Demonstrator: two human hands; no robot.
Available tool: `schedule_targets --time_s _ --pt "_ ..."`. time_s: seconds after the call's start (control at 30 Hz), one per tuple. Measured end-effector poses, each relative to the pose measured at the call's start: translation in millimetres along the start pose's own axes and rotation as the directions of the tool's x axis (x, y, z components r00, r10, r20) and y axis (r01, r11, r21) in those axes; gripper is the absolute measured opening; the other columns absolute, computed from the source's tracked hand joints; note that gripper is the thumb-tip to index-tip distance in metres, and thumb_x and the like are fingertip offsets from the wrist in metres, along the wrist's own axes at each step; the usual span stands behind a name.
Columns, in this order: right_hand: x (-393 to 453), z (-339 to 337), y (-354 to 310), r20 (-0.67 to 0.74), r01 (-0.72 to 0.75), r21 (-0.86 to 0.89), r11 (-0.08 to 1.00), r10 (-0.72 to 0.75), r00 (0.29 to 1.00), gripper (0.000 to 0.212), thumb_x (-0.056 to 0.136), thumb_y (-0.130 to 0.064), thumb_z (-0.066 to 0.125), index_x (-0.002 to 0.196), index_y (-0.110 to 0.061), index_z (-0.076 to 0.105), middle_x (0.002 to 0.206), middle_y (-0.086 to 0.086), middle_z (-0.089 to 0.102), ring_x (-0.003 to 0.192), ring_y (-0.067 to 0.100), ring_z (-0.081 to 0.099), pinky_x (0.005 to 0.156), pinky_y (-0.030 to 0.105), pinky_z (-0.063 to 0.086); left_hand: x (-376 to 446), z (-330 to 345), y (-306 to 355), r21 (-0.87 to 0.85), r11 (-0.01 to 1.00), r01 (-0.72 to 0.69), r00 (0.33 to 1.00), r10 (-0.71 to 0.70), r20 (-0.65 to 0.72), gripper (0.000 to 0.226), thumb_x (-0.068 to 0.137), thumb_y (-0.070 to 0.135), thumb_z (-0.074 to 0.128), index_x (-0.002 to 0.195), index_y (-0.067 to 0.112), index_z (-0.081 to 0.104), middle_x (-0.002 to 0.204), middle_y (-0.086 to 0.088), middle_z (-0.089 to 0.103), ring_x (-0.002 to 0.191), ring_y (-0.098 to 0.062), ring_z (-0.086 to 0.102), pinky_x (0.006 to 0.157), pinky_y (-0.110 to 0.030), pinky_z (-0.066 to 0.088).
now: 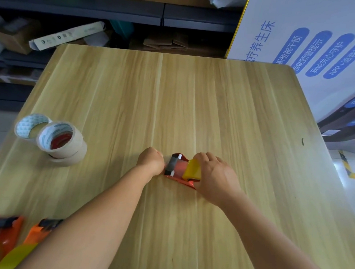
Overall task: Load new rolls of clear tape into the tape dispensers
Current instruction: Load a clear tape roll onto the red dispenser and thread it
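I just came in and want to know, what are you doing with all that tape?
A person is loading a tape roll into a red dispenser on the wooden table. The right hand grips the roll, and the left hand pinches at the dispenser's front end. Spare rolls sit stacked to the left, and two orange dispensers holding tape lie at the near-left corner.

Far half of the desk [176, 87] lies open; stacked tape rolls [62, 144] block the left edge, two orange dispensers [5, 233] crowd the near-left corner
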State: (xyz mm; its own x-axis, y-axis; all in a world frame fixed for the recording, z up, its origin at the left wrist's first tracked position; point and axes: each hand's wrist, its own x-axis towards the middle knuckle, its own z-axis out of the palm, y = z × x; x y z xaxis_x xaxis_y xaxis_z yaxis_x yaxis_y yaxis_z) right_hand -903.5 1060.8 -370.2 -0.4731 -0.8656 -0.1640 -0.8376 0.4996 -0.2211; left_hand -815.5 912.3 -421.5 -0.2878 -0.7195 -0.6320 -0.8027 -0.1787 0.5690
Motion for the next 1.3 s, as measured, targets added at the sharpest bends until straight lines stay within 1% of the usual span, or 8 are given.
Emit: schedule_targets --time_s 0.1,0.2,0.33,0.43,0.57,0.8,1.03,1.3 --pt "-4 2 2 -0.037 -0.01 0.029 1.0 0.011 0.999 0.052 0.084 -0.036 0.064 0.13 -0.023 0.043 0.113 -0.004 0.055 0.099 0.017 0.056 0.074 0.022 0.037 -9 4 6 0.11 0.992 -0.059 0.994 0.068 -0.082 0.02 0.094 0.01 0.041 0.079 0.008 0.054 0.077 -0.006 0.057 0.079 -0.029 0.06 0.074 -0.036 0.054" --pt "-9 5 5 -0.078 -0.018 0.054 0.998 0.022 0.997 0.055 0.08 -0.04 0.071 0.127 -0.022 0.048 0.109 -0.005 0.058 0.096 0.017 0.058 0.071 0.021 0.035 -11 7 9 0.145 0.987 -0.069 0.991 0.085 -0.104 0.016 0.095 0.01 0.04 0.094 0.007 0.056 0.087 -0.005 0.053 0.081 -0.026 0.051 0.07 -0.03 0.042" --pt "-14 1 10 -0.09 -0.064 0.179 0.982 0.081 0.993 0.059 0.077 -0.048 0.073 0.124 -0.022 0.049 0.106 -0.004 0.057 0.084 0.016 0.055 0.065 0.024 0.037 -13 -1 15 -0.004 0.996 -0.091 0.992 0.09 -0.084 0.022 0.098 0.019 0.037 0.106 0.011 0.056 0.101 -0.007 0.059 0.088 -0.025 0.058 0.072 -0.03 0.046" --pt "-14 -9 10 -0.019 -0.135 0.232 0.963 0.143 0.99 0.06 0.078 -0.05 0.069 0.125 -0.023 0.042 0.106 -0.003 0.054 0.079 0.018 0.051 0.063 0.028 0.039 -17 -14 28 -0.165 0.977 -0.132 0.991 0.125 -0.054 0.015 0.098 0.021 0.04 0.096 0.018 0.054 0.105 -0.007 0.062 0.092 -0.027 0.065 0.083 -0.041 0.056" --pt "-9 -28 6 0.112 -0.228 0.25 0.941 0.205 0.972 0.06 0.073 -0.048 0.072 0.118 -0.024 0.041 0.093 -0.002 0.057 0.079 0.02 0.059 0.065 0.034 0.052 -38 -40 57 -0.179 0.942 -0.283 0.959 0.275 -0.07 0.016 0.099 0.018 0.036 0.091 0.015 0.05 0.099 -0.012 0.063 0.085 -0.028 0.067 0.071 -0.044 0.06" --pt "-4 -49 -19 0.116 -0.265 0.364 0.893 0.239 0.964 0.073 0.069 -0.052 0.073 0.125 -0.023 0.037 0.088 -0.003 0.061 0.074 0.018 0.062 0.059 0.03 0.051 -82 -71 98 0.23 0.759 -0.609 0.774 0.632 -0.034 0.018 0.1 0.022 0.031 0.096 0.016 0.048 0.091 -0.006 0.065 0.081 -0.024 0.063 0.07 -0.047 0.057" --pt "0 -71 -27 0.045 -0.245 0.409 0.879 0.248 0.968 0.1 0.063 -0.055 0.076 0.14 -0.032 0.018 0.07 -0.01 0.052 0.064 0.012 0.055 0.051 0.027 0.042 -118 -83 113 0.196 0.748 -0.634 0.761 0.649 -0.014 0.018 0.101 0.022 0.03 0.091 0.018 0.045 0.095 -0.004 0.063 0.083 -0.024 0.065 0.069 -0.046 0.059" --pt "-2 -95 -20 -0.013 -0.155 0.461 0.874 0.181 0.983 0.087 0.065 -0.057 0.074 0.137 -0.036 0.029 0.08 -0.012 0.06 0.079 0.014 0.063 0.07 0.028 0.052 -147 -103 129 0.134 0.772 -0.621 0.782 0.601 0.163 0.015 0.098 0.02 0.036 0.095 0.016 0.049 0.099 -0.015 0.065 0.091 -0.031 0.068 0.077 -0.049 0.058"
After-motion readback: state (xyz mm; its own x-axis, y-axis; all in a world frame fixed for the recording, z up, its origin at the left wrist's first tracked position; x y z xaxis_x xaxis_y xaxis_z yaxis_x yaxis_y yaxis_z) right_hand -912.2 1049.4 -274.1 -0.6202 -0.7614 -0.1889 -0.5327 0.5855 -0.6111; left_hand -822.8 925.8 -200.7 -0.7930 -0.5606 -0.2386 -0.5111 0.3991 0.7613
